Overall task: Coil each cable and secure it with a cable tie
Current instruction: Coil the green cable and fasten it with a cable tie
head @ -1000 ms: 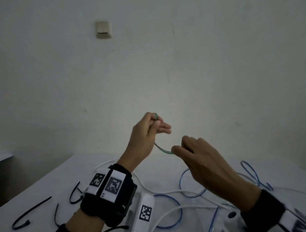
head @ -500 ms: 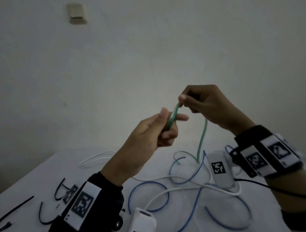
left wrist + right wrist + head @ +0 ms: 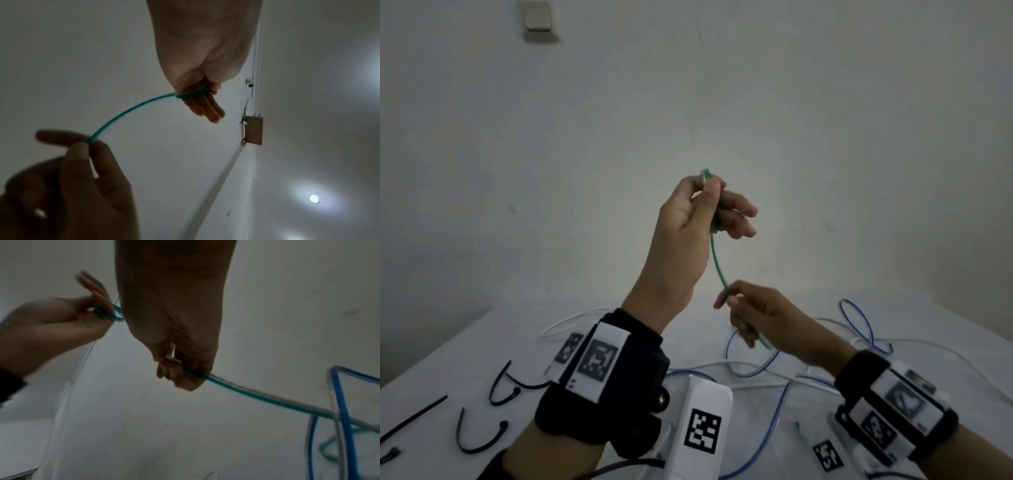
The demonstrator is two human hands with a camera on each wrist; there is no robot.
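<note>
Two hands are engaged on one green cable (image 3: 717, 263). Its end is pinched and looped around the fingers of the raised left hand (image 3: 688, 233), apparently as a former for the coil. Just below, the right hand (image 3: 763, 317) is closed around the cable, seemingly to feed slack. Four black cable ties (image 3: 479, 435) at least are counted beyond the left wrist; blue cable (image 3: 859, 322) and white cable (image 3: 571, 322) are seen beneath both hands.

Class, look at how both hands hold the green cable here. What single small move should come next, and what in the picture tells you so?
Probably the right hand carries its pinched stretch of green cable up to the left hand to lay another loop. The left hand already holds small loops across its fingers, while most of the cable trails loose to the table.
</note>
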